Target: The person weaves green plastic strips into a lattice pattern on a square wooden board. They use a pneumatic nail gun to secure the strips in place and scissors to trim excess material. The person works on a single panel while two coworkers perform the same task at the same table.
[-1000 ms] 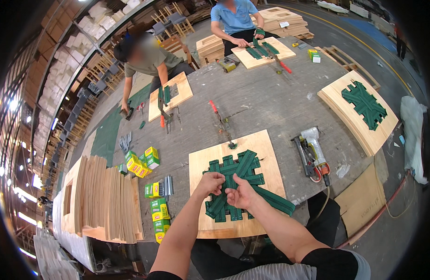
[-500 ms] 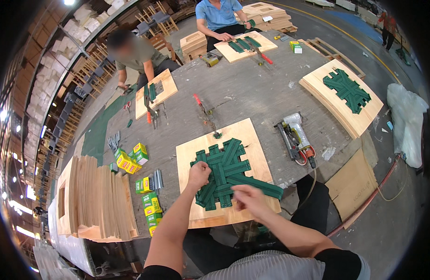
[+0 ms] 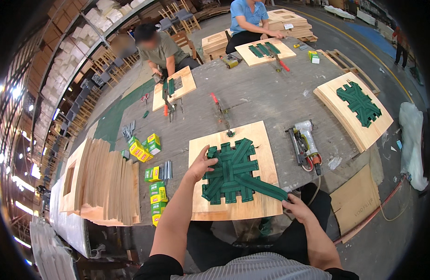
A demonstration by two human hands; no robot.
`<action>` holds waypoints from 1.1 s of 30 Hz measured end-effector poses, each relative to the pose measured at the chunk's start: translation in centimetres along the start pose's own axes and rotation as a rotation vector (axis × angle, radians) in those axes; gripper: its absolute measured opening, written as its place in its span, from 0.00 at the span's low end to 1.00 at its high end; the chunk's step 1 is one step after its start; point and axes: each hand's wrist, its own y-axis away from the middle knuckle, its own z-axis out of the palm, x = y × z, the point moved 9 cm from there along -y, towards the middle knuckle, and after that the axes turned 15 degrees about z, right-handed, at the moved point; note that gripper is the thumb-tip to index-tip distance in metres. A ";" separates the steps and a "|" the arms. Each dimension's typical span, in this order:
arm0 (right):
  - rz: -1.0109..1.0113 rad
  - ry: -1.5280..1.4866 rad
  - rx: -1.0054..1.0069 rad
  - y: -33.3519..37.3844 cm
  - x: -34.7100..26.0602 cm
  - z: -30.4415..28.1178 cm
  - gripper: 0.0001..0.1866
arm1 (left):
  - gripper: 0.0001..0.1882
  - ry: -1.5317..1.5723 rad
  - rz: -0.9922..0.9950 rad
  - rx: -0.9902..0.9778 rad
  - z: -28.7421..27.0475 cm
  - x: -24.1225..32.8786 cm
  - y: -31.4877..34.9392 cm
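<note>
Positions are read as a clock face centred on the wooden panel [image 3: 210,212], which lies flat at the near edge of the grey worktable [image 3: 266,100]. Dark green woven webbing [image 3: 228,171] covers the panel's middle; one loose strap [image 3: 261,185] runs from it toward 4 o'clock, past the panel's edge.

The left hand [image 3: 202,165], at 10 o'clock, has its thumb and fingers spread and lies at the webbing's left edge. The right hand [image 3: 300,208], at 4 o'clock, pinches the strap's free end between thumb and fingers.

A pneumatic stapler [image 3: 309,140] lies at 2 o'clock, near the panel. A red-handled tool [image 3: 214,98] lies at 12 o'clock. Green-and-yellow boxes [image 3: 157,192] stand at 8 to 9 o'clock, with stacked boards [image 3: 100,177] beyond them. Two co-workers sit at 11 [image 3: 170,53] and 12 o'clock [image 3: 248,19], each before a panel.
</note>
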 end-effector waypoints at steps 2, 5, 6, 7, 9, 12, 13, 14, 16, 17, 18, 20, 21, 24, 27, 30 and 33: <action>-0.034 -0.023 -0.021 0.3 -0.5 -0.3 0.14 | 0.46 0.017 0.063 -0.008 0.9 -0.1 0.8; -0.192 0.178 0.099 1.1 -2.5 -1.1 0.09 | 0.31 -0.139 0.063 0.172 -1.5 -1.4 0.5; -0.206 0.222 0.110 1.8 -2.9 -1.3 0.10 | 0.26 -0.214 0.026 0.208 -1.7 -1.9 0.4; -0.220 0.267 0.122 2.7 -3.3 -1.6 0.12 | 0.20 -0.303 0.030 0.229 -1.6 -2.1 0.1; -0.168 0.350 0.148 5.0 -3.8 -0.6 0.14 | 0.09 -0.479 0.033 0.262 -0.8 -1.9 -0.7; -0.246 0.568 0.164 4.4 -4.7 2.3 0.18 | 0.11 -1.036 0.222 0.334 -5.1 3.1 -2.6; -0.307 0.612 0.179 3.5 -4.9 3.5 0.18 | 0.11 -0.987 0.122 0.383 -7.2 4.2 -3.4; -0.361 0.662 0.196 2.9 -5.1 5.0 0.18 | 0.12 -0.930 0.015 0.429 -9.1 5.1 -4.0; -0.333 0.833 0.269 1.7 -6.4 7.9 0.18 | 0.14 -0.955 0.033 0.551 -10.4 7.3 -4.4; -0.327 0.919 0.299 1.2 -6.9 8.6 0.18 | 0.15 -0.972 0.044 0.621 -11.3 7.9 -4.4; -0.308 0.893 0.288 1.2 -7.3 8.7 0.18 | 0.15 -0.984 0.089 0.590 -10.8 7.9 -4.5; -0.279 0.838 0.254 1.3 -7.5 9.2 0.18 | 0.17 -1.018 0.177 0.537 -9.4 7.1 -4.0; -0.273 0.811 0.246 2.0 -7.3 8.3 0.17 | 0.18 -0.988 0.097 0.487 -9.2 5.5 -3.7; -0.222 0.767 0.244 5.0 -5.3 3.2 0.16 | 0.14 -0.679 0.037 0.318 -5.5 0.7 -3.0; -0.002 0.558 0.203 7.2 0.3 -4.0 0.14 | 0.14 -0.649 0.060 0.215 -2.5 -1.1 -2.8; 0.149 0.251 0.154 9.3 1.1 -4.1 0.14 | 0.14 -0.636 -0.039 0.174 -2.3 -1.9 -3.4; -0.130 0.468 0.163 4.3 -1.0 1.0 0.15 | 0.13 -0.637 -0.015 0.351 -8.3 0.6 -4.1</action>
